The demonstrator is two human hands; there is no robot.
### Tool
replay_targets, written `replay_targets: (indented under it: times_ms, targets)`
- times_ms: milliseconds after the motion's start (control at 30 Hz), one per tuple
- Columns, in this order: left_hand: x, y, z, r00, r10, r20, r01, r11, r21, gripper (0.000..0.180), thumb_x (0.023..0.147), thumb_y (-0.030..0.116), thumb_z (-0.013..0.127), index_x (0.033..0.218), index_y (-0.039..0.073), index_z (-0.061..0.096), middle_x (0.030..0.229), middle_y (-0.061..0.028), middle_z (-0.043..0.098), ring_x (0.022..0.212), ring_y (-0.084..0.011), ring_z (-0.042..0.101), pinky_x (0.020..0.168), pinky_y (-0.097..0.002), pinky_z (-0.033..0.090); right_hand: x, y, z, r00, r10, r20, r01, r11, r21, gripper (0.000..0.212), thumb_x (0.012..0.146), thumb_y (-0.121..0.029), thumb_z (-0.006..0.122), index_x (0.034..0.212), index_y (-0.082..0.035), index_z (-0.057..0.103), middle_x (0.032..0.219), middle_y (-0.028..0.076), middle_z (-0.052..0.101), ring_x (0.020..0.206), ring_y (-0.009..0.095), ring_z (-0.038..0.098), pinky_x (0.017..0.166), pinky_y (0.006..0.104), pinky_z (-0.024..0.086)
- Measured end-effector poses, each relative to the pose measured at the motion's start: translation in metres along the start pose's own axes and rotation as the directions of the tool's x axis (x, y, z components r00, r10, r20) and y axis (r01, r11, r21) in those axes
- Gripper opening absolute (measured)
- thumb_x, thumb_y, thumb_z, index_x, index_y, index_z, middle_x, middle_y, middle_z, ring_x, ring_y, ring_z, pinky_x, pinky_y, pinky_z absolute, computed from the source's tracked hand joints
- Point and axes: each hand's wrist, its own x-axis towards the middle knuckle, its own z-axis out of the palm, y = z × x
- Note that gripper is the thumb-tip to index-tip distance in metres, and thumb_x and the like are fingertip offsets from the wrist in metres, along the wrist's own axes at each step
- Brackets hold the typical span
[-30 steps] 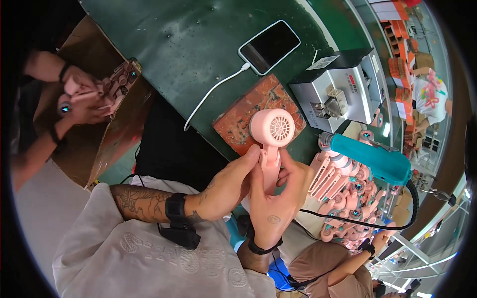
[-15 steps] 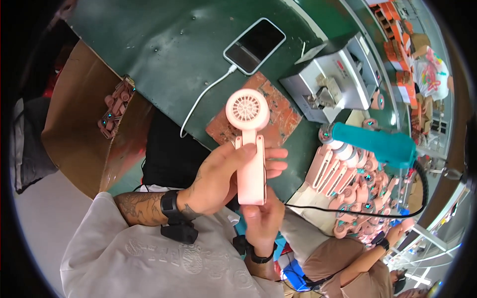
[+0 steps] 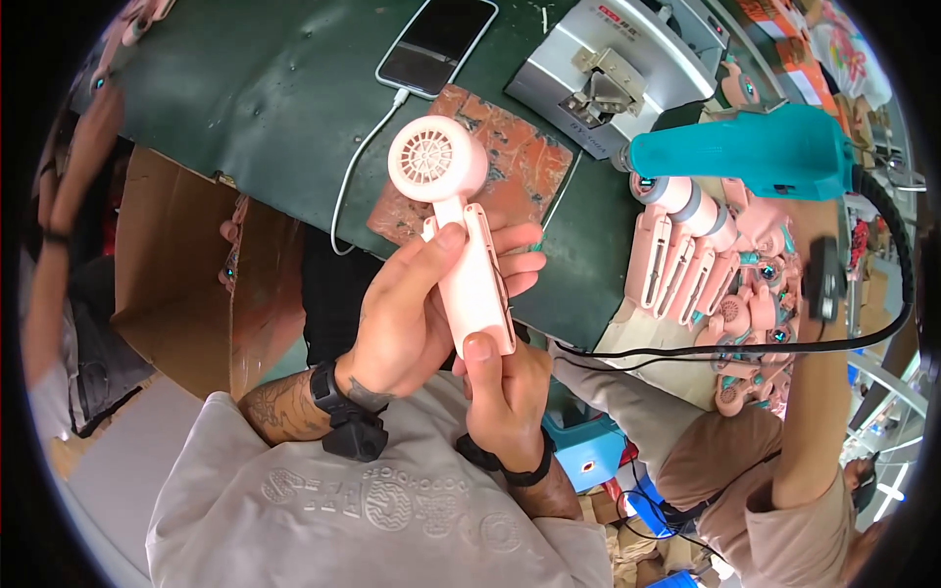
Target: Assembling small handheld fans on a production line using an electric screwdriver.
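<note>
A pink handheld fan (image 3: 469,284) is held between both my hands, its round slotted head tilted up to the left. My left hand (image 3: 392,318) grips the upper handle, thumb lying across the front and other fingers reaching out behind it. At the handle's lower end, my right hand (image 3: 505,402) pinches with its thumb on the front; its other fingers are mostly hidden. Under the fan head lies a worn reddish-orange board (image 3: 524,162) on the green table (image 3: 265,108).
A phone (image 3: 436,47) with a white cable lies beyond the board. A grey metal machine (image 3: 613,64), a teal power tool (image 3: 735,154) and many pink fan parts (image 3: 755,294) are to the right. One co-worker's arm (image 3: 818,412) reaches in there; another's (image 3: 74,186) is beside a cardboard box (image 3: 172,260).
The view has shifted, and the fan now tilts more to the left. My right thumb has come onto the front of the handle's lower end. A co-worker's arm has appeared at left.
</note>
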Motion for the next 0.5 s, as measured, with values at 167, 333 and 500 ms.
replay_targets:
  times_ms: [167,333,500]
  targets:
    - [-0.007,-0.007,-0.008,0.999,0.015,0.031,-0.012,0.998,-0.069,0.05,0.114,0.031,0.046,0.149,-0.004,0.045,0.148,-0.0233,0.057,0.131,-0.0355,0.061,0.111,-0.0478,0.051,-0.004,0.012,0.009,0.989,0.093,-0.112,-0.08,0.99,0.116,0.054,0.109,-0.04,0.052,0.076,0.001,0.061,0.058,0.004,0.057,0.049,0.012,0.052,0.048,0.0304,0.038]
    - [-0.017,0.009,-0.012,0.999,0.007,-0.049,0.001,0.986,0.165,0.047,0.111,0.027,0.056,0.148,-0.001,0.049,0.134,-0.0156,0.069,0.113,-0.0214,0.07,0.099,-0.0353,0.058,-0.006,0.028,-0.008,0.997,-0.068,-0.029,0.066,0.996,-0.054,0.054,0.109,-0.042,0.05,0.08,0.001,0.063,0.065,0.004,0.061,0.052,0.013,0.056,0.049,0.0308,0.04]
    - [-0.017,0.045,-0.009,0.968,0.212,0.132,-0.23,0.549,0.803,0.035,0.104,0.018,0.065,0.133,0.0,0.061,0.116,-0.0137,0.075,0.092,-0.0198,0.074,0.079,-0.0327,0.058,0.053,0.005,-0.046,0.639,-0.511,-0.575,0.538,0.831,-0.141,0.034,0.108,-0.023,0.054,0.13,0.003,0.05,0.109,0.016,0.062,0.093,0.024,0.062,0.081,0.0352,0.05]
